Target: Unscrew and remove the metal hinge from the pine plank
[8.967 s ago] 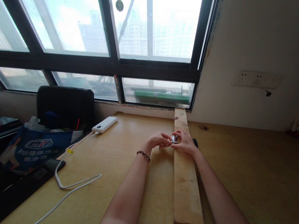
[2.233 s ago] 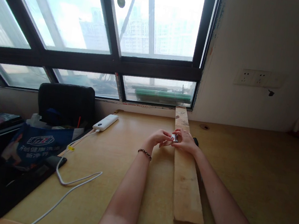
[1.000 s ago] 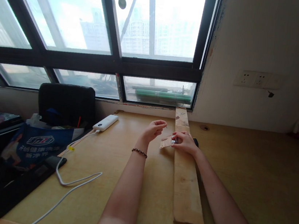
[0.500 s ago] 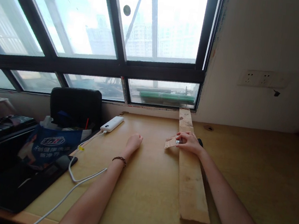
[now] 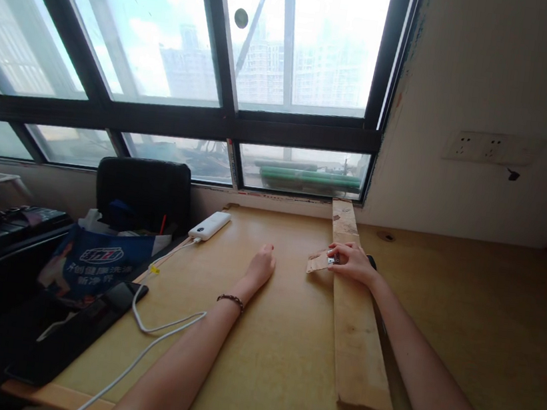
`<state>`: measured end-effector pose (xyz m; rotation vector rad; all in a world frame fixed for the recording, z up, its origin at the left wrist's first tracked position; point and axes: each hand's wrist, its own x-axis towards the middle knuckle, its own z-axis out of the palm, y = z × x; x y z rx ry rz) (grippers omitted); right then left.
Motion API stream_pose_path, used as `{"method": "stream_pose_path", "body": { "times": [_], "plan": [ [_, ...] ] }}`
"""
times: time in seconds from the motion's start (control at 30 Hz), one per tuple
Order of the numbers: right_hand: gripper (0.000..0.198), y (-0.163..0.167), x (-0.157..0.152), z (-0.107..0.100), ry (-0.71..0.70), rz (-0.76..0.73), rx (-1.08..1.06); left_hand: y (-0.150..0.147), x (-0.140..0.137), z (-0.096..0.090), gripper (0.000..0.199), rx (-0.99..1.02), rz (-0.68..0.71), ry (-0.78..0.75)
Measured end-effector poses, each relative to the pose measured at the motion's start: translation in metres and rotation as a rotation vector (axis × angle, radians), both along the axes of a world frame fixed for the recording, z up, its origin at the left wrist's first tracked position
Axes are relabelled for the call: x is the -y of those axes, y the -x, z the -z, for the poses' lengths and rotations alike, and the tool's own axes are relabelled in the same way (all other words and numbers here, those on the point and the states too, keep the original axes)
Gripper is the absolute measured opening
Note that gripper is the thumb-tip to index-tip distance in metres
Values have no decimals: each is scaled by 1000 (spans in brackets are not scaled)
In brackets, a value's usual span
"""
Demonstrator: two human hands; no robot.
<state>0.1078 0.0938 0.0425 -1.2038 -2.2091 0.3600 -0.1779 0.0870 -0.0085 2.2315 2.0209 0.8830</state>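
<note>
My right hand [image 5: 354,263] is closed over the long cardboard strip [image 5: 361,341], which lies lengthwise on the table. Between its thumb and fingers is a small silvery piece [image 5: 334,259], too small to name. A torn cardboard flap [image 5: 317,262] juts out to the left of the strip beside those fingertips. My left hand [image 5: 261,267] rests on the wooden table [image 5: 279,347], left of the strip and apart from it. Its fingers are curled into a loose fist, with no object showing; the palm is hidden. A small dark object [image 5: 372,262] shows partly behind my right hand.
A white power bank [image 5: 209,225] with a white cable [image 5: 143,329] lies along the table's left side. Beyond that edge are a black chair [image 5: 143,189] and a blue bag [image 5: 93,272]. A window [image 5: 305,41] and wall sockets [image 5: 493,148] are behind the table.
My left hand has shifted slightly to the right across the table. My right hand keeps its grip at the strip. The whole view has moved a little.
</note>
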Motion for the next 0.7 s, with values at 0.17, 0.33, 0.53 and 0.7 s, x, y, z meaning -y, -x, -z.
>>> {"method": "stream_pose_path", "body": {
  "times": [0.17,0.33,0.53,0.7],
  "plan": [
    [34,0,1,1,-19,-5,-6,-17,1,5,24,86,74,-47],
    [33,0,1,1,-29,-6,-5,-23,5,2,13,40,97,-5],
    [32,0,1,1,-29,5,-3,-22,7,2,18,-14,48,-12],
    [33,-1,1,0,-20,15,6,-24,6,4,20,23,61,-33]
  ]
}}
